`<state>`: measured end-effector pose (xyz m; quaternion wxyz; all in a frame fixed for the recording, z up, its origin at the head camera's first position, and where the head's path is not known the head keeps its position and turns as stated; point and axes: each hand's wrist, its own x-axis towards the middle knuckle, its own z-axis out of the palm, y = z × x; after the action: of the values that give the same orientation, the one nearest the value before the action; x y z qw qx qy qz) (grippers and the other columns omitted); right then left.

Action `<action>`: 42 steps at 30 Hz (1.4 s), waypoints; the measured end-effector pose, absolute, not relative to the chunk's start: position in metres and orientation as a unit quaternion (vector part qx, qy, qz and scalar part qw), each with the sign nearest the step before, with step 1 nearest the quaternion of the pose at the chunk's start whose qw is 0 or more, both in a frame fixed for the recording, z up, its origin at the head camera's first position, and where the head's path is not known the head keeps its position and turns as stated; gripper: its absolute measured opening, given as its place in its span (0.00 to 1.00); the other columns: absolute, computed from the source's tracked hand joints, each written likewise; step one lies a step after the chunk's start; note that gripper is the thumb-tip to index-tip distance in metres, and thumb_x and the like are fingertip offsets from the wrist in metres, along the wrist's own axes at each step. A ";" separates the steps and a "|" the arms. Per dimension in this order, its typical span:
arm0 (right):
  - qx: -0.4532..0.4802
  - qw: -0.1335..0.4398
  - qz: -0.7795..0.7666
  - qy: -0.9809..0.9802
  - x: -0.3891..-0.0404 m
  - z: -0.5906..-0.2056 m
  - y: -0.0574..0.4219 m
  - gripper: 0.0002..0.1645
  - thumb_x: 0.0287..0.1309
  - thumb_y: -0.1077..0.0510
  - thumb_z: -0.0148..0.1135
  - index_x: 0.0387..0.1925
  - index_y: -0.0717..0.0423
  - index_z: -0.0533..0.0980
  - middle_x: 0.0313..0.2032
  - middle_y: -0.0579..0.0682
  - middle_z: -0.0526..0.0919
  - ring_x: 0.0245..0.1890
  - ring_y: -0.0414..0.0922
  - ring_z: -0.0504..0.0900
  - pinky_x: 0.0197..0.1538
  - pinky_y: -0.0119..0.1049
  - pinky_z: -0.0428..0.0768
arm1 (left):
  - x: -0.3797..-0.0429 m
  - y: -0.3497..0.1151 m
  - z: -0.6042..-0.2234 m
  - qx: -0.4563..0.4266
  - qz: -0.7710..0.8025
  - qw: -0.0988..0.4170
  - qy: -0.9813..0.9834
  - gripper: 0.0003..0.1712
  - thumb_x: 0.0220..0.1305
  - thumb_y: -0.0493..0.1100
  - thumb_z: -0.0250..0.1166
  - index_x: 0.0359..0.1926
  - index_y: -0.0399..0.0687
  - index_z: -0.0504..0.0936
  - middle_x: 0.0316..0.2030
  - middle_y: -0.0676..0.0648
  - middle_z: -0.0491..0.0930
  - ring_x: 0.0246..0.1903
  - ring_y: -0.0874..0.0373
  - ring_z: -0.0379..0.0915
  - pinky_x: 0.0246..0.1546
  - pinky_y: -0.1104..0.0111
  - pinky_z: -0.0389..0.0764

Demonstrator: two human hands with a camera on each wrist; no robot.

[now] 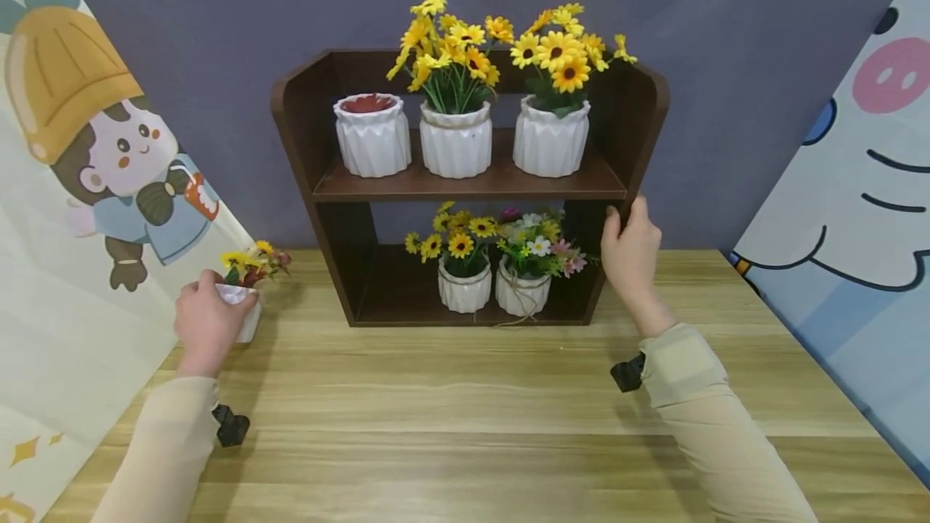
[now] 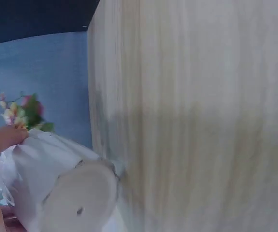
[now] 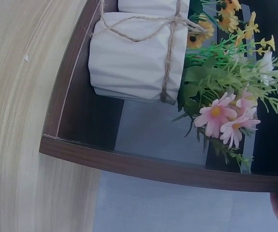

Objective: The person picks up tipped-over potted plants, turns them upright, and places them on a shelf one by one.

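At the left, my left hand point(image 1: 207, 321) grips a white flowerpot point(image 1: 250, 321) by its rim, fingers curled over it. Yellow and dark red flowers point(image 1: 250, 261) stick out of its top. Its pale underside point(image 2: 80, 198) shows in the left wrist view, so the pot is tilted off the table. My right hand point(image 1: 632, 248) holds the right side panel of a dark brown two-tier shelf point(image 1: 472, 188), thumb on the front edge. Nearest that hand, on the lower tier, stands a white pot point(image 1: 523, 293) tied with twine, with pink and white flowers point(image 3: 223, 118).
Beside the twine-tied pot stands a yellow-flowered pot point(image 1: 465, 289). The upper tier bears a pot without flowers point(image 1: 373, 140) at left and two sunflower pots, one in the middle point(image 1: 456, 144) and one at right point(image 1: 552, 140). Wooden table point(image 1: 450, 410) lies in front.
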<state>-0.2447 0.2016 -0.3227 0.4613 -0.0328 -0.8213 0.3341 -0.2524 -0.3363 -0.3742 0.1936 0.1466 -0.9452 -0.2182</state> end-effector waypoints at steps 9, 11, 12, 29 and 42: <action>-0.031 0.454 0.333 -0.826 -0.244 -0.322 0.201 0.15 0.63 0.55 0.48 0.37 0.66 0.67 0.26 0.68 0.77 0.27 0.65 0.76 0.28 0.55 0.70 | -0.250 -0.330 -0.393 0.191 -0.318 0.250 -0.894 0.30 0.52 0.51 0.65 0.43 0.32 0.64 0.55 0.28 0.57 0.48 0.35 0.60 0.46 0.48 0.65; -0.032 0.456 0.334 -0.824 -0.244 -0.322 0.201 0.15 0.63 0.55 0.48 0.37 0.66 0.67 0.26 0.68 0.77 0.27 0.65 0.76 0.28 0.55 0.70 | -0.250 -0.328 -0.397 0.200 -0.327 0.257 -0.887 0.30 0.51 0.53 0.65 0.40 0.32 0.65 0.53 0.30 0.58 0.48 0.36 0.60 0.44 0.50 0.65; -0.033 0.458 0.334 -0.823 -0.245 -0.322 0.201 0.15 0.63 0.55 0.49 0.37 0.66 0.67 0.26 0.68 0.77 0.27 0.65 0.76 0.28 0.55 0.70 | -0.250 -0.327 -0.398 0.204 -0.330 0.259 -0.884 0.30 0.51 0.54 0.65 0.39 0.33 0.65 0.53 0.30 0.58 0.48 0.37 0.60 0.43 0.50 0.65; -0.042 0.452 0.335 -0.825 -0.246 -0.323 0.201 0.16 0.63 0.54 0.48 0.36 0.66 0.67 0.27 0.68 0.77 0.28 0.65 0.76 0.29 0.55 0.70 | -0.253 -0.325 -0.399 0.212 -0.393 0.197 -0.873 0.60 0.51 0.61 0.62 0.68 0.36 0.36 0.64 0.31 0.44 0.63 0.37 0.46 0.63 0.51 0.52; -0.047 0.454 0.339 -0.823 -0.246 -0.322 0.201 0.16 0.62 0.54 0.48 0.36 0.66 0.67 0.27 0.69 0.77 0.29 0.66 0.77 0.29 0.56 0.70 | -0.259 -0.340 -0.398 0.167 -0.388 0.157 -0.893 0.60 0.50 0.63 0.63 0.67 0.29 0.43 0.62 0.27 0.51 0.61 0.35 0.50 0.61 0.48 0.55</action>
<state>-0.2457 0.2006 -0.3223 0.4544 -0.0470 -0.8225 0.3388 -0.2588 -0.3404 -0.3978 0.1571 0.1668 -0.8927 -0.3882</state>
